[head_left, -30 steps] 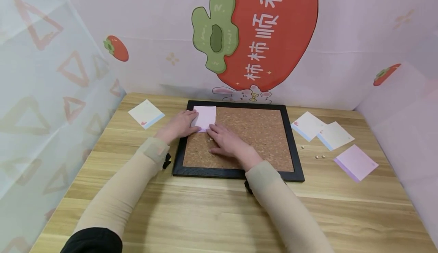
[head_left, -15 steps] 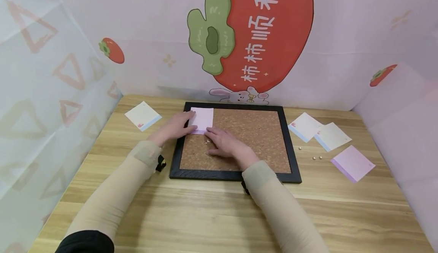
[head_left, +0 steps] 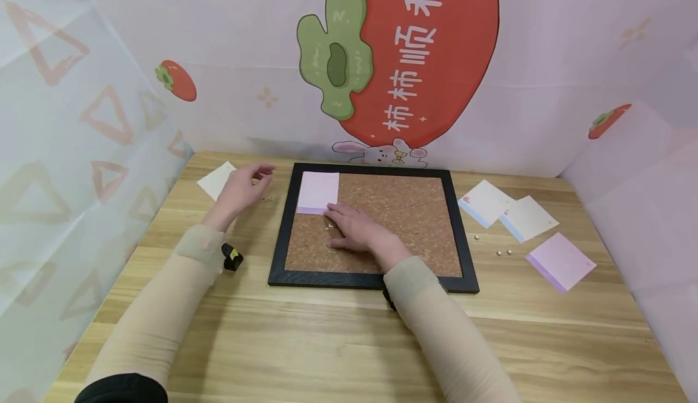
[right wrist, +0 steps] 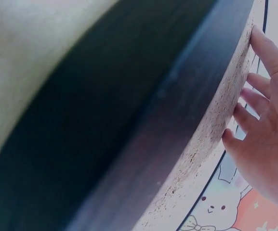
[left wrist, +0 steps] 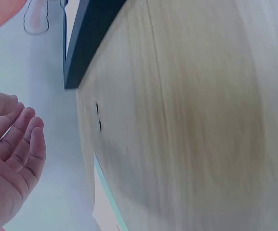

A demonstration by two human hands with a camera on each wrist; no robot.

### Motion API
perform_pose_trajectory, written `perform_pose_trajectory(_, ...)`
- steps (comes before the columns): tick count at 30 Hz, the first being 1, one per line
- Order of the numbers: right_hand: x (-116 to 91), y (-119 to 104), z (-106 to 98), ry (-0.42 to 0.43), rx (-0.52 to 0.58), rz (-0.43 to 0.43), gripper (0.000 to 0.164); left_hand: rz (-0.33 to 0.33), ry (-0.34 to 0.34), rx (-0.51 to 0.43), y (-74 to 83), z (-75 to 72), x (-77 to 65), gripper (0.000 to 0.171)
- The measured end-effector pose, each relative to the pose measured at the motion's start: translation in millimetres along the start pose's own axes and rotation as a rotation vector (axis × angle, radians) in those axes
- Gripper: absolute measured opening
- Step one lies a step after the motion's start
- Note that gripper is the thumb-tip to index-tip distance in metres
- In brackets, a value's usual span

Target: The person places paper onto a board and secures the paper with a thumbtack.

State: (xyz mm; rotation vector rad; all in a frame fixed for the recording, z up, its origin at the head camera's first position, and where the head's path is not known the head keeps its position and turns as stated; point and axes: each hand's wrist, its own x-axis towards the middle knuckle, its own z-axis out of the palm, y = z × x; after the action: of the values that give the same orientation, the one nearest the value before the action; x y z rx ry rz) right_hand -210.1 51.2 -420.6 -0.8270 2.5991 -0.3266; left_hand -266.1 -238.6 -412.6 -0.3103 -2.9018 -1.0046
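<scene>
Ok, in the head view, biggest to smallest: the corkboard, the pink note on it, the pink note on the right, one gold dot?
1. Corkboard
2. Pink note on it and pink note on the right: too alike to rank
3. Gold dot

Frame (head_left: 327, 279): black
Cork (head_left: 403, 227): speckled brown
Pink note (head_left: 318, 192), centre: purple lower band
White notes (head_left: 485, 202), right: blue-banded
Tabletop (head_left: 305, 342): light brown, streaked grain
Backdrop (head_left: 234, 21), top: pale pink, red fruit print (head_left: 463, 39)
</scene>
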Motion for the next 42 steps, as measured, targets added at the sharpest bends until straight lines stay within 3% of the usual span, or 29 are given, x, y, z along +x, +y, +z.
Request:
perform_pose_trajectory(5, 0.5, -1.0, 0.3, -0.01, 0.004, -0.001, 0.077, -0.013, 0.011, 0.041, -12.8, -8.1, -7.3, 0.031)
perform_pose_trajectory(12, 0.8, -1.6, 0.2, -0.019, 0.027, 0.002, 0.076, -0.057, -0.151, 0.053, -24.5, -8.2, -13.5, 0.029)
perform_pose_trajectory(16, 0.7, -0.7, -0.7, -0.022, 0.025, 0.0, 0.075, -0.041, -0.183, 0.077, -26.2, -3.7, -13.3, 0.028)
perform_pose_trajectory(26, 0.9, 0.9, 1.1, -0.027, 0.033, -0.008, 0.075, -0.006, -0.146, 0.172, -25.8, 2.1, -14.0, 0.016)
perform_pose_trajectory(33, 0.1, 1.0, 1.8, -0.023, 0.044, -0.008, 0.074, 0.007, -0.136, 0.19, -23.7, 0.4, -16.2, 0.006)
perform_pose_trajectory(42, 0.1, 0.6, 2.1, -0.024, 0.047, -0.004, 0.075, 0.024, -0.138, 0.199, -23.2, 1.0, -15.5, 0.005)
